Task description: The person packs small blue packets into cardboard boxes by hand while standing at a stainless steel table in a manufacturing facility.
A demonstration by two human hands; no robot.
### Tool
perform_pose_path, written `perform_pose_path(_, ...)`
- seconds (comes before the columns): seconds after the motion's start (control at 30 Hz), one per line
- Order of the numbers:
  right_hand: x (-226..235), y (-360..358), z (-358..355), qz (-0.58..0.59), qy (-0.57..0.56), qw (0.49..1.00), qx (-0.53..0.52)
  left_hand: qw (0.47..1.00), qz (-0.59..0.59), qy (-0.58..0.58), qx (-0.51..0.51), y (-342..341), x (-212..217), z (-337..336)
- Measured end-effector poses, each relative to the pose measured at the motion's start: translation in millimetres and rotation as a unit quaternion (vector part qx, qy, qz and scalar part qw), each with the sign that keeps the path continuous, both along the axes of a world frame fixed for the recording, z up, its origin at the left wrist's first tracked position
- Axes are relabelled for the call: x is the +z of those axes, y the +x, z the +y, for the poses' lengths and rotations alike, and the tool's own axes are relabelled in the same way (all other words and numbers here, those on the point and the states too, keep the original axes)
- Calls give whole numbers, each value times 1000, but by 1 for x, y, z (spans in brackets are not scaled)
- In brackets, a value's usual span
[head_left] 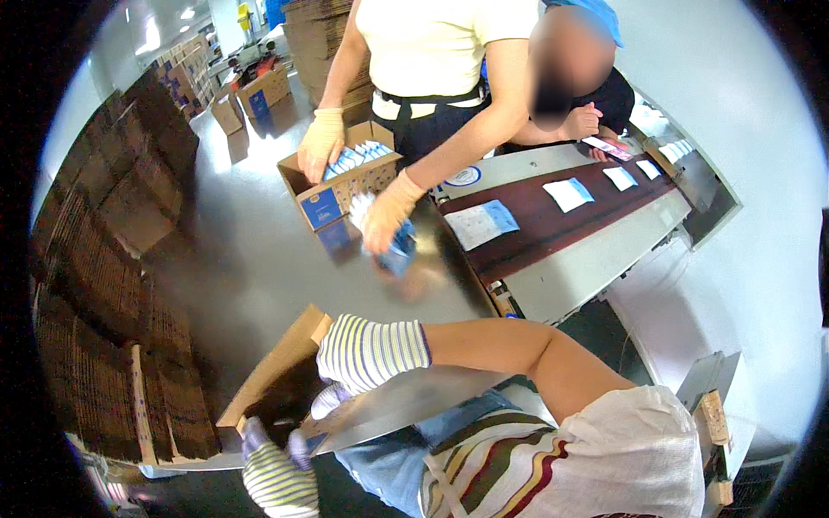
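Observation:
An open cardboard box (pixel 275 361) rests near the front edge of the metal table, its inside dark. My right hand (pixel 367 356), in a striped knit glove, grips its far right corner, fingers bent over the wall. At the near end, my left hand (pixel 281 475), gloved alike, holds the box's edge between thumb and fingers. Whatever lies deep in the box is too dark to make out. Across the table a co-worker's gloved hands (pixel 389 211) handle blue-and-white packets beside another box (pixel 345 194), which holds a row of such packets (pixel 356 160).
Tall stacks of flattened cardboard (pixel 104 345) line the left side. A conveyor belt (pixel 527 233) at the right carries several packets (pixel 482 224). Beside it a second person holds a phone (pixel 607 148). Closed boxes (pixel 263 91) stand at the table's far end.

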State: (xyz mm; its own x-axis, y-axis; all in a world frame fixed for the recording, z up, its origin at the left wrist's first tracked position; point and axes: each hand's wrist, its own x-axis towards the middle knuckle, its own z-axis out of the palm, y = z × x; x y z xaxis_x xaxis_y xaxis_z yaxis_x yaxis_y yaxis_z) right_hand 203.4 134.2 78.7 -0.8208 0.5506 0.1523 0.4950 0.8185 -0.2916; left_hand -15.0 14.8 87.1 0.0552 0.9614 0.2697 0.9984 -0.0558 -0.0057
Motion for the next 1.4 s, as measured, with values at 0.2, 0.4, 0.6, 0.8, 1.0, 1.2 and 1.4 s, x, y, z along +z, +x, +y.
perform_pose_path(0.2, -7, 0, 11, -5, 38, 999, -27, 986, 1, -118, -117, -2, 15, 50)
perform_pose_path(0.4, -35, -38, 27, 36, 44, 997, -60, 991, -13, -119, -57, -23, -34, 93)
perform_pose_path(0.6, -31, -22, 23, 84, 128, 987, -50, 985, 5, -55, -165, 19, -32, 51)
perform_pose_path(0.8, 9, 4, -5, 212, 225, 950, -38, 966, -86, -245, -16, -3, -2, 40)
perform_pose_path(1.0, 19, 16, -12, 399, -60, 912, -71, 707, -704, 65, 1, -32, -5, 10)
perform_pose_path(1.2, 62, -18, -33, 205, -2, 969, -139, 710, -680, -175, 49, -20, -98, -9)
perform_pose_path(1.4, -29, -76, -36, 67, 36, 997, -22, 370, -917, -145, 41, 16, -178, -29)
